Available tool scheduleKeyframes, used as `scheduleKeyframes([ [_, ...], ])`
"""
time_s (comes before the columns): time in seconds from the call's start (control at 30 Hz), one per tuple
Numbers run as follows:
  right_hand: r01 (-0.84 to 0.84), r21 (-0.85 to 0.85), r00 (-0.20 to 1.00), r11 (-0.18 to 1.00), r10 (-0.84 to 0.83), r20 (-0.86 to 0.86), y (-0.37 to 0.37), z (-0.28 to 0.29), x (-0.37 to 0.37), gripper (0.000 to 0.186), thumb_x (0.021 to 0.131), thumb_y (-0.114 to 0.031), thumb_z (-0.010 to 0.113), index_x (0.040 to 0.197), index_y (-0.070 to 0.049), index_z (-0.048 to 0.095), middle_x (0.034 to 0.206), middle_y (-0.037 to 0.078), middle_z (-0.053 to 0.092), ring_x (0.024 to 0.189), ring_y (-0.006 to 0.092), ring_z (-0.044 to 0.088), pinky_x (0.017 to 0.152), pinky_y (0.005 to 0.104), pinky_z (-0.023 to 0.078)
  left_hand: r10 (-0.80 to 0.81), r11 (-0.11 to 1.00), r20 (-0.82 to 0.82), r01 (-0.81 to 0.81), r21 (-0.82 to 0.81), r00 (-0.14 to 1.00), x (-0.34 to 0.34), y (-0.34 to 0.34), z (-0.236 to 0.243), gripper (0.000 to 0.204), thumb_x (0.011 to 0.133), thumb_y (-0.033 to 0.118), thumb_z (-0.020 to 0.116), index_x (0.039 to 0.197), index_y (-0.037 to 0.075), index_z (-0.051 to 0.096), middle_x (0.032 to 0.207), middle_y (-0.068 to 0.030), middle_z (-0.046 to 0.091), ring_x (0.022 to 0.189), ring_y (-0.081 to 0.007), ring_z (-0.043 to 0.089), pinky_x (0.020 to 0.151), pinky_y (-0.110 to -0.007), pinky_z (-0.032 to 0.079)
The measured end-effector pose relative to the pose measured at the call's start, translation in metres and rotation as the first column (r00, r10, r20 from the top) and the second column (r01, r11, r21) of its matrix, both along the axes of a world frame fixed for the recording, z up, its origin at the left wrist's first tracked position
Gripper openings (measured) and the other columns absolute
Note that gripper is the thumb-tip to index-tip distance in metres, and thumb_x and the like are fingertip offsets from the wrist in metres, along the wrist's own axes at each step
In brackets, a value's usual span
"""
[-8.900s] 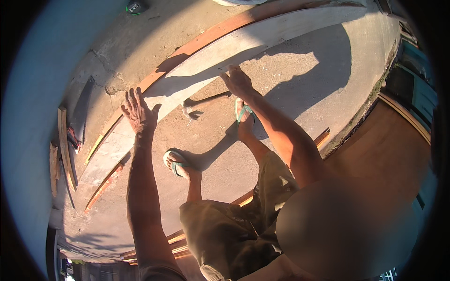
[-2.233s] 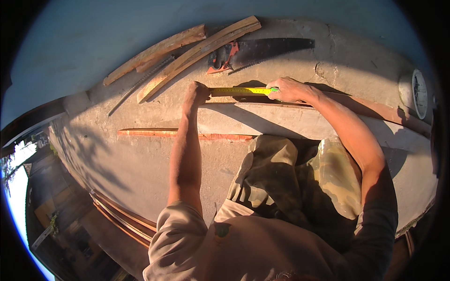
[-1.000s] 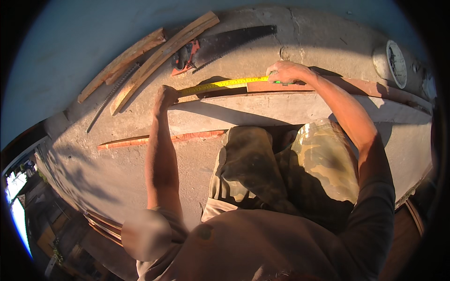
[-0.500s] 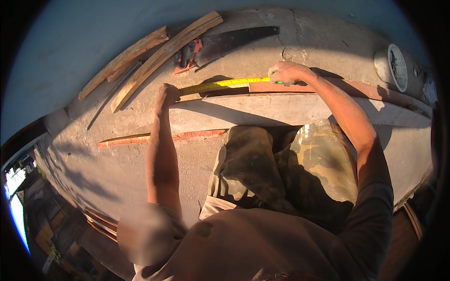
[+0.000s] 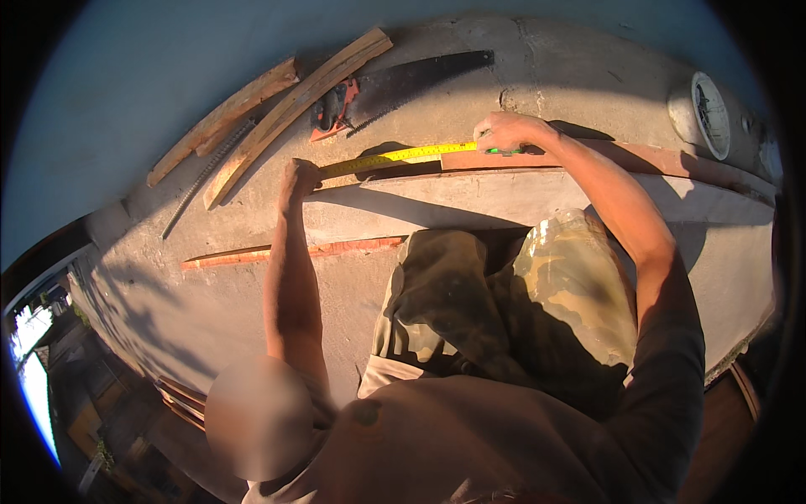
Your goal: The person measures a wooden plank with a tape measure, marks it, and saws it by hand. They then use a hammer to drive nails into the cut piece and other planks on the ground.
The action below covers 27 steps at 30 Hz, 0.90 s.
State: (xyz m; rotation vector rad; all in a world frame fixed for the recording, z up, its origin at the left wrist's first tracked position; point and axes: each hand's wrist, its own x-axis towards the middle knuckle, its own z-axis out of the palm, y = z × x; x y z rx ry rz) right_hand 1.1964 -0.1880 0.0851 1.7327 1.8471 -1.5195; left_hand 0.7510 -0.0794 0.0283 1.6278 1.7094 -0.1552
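A yellow tape measure (image 5: 403,156) is drawn out between my hands, its blade running along the far side of a long pale board (image 5: 470,189). My left hand (image 5: 300,175) is closed on the blade's left end near that board's left end. My right hand (image 5: 510,132) is closed around the case, of which only a green and dark bit shows beneath the fingers. Under the right hand lies a reddish-brown wooden strip (image 5: 621,158), along the board's far edge. The blade casts a shadow on the concrete.
Beyond my left hand lie a handsaw (image 5: 411,88) with a red and black handle, two rough timber pieces (image 5: 294,109) and a ribbed metal rod (image 5: 206,179). A white bucket (image 5: 710,116) stands at the far right. A thin reddish strip (image 5: 227,259) lies near my left forearm.
Both hands keep their hold on the tape measure, and its drawn-out length looks nearly the same. The view has shifted slightly.
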Motion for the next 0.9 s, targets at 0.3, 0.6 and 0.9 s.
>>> scheduleKeyframes([
  [0.3,0.165,0.293,0.980,0.942,-0.123,-0.157,-0.020,0.115,0.059,0.042,0.079,-0.029,0.067,0.113,-0.005,0.069,0.070,0.012,0.066,0.063,0.0236,0.061,0.058,0.0405,0.047,0.076,0.776,0.278,-0.232,0.586,0.958,0.022,-0.028,0.155,0.053,0.081,0.020,0.076,0.128,-0.002,0.061,0.121,-0.0187,0.067,0.110,-0.0293,0.066,0.098,-0.038,0.047],
  [0.6,0.839,-0.005,0.515,0.544,-0.797,-0.316,-0.229,0.246,0.178,0.037,0.086,-0.037,0.069,0.103,-0.004,0.065,0.081,0.009,0.067,0.076,0.0175,0.064,0.068,0.0363,0.049,-0.388,0.919,0.208,0.393,0.018,0.898,0.219,-0.155,0.270,0.062,0.073,0.004,0.071,0.132,-0.003,0.054,0.118,-0.0227,0.066,0.091,-0.0308,0.070,0.078,-0.038,0.056],
  [0.9,0.851,-0.433,-0.418,-0.298,-0.883,-0.215,-0.416,0.394,0.090,0.035,0.094,-0.034,0.065,0.101,0.000,0.063,0.077,0.007,0.063,0.063,0.0159,0.062,0.054,0.0326,0.051,-0.543,0.834,0.318,0.545,0.091,0.777,0.387,-0.076,0.504,0.063,0.079,0.029,0.079,0.128,-0.005,0.058,0.126,-0.0254,0.063,0.119,-0.0357,0.060,0.102,-0.043,0.046],
])
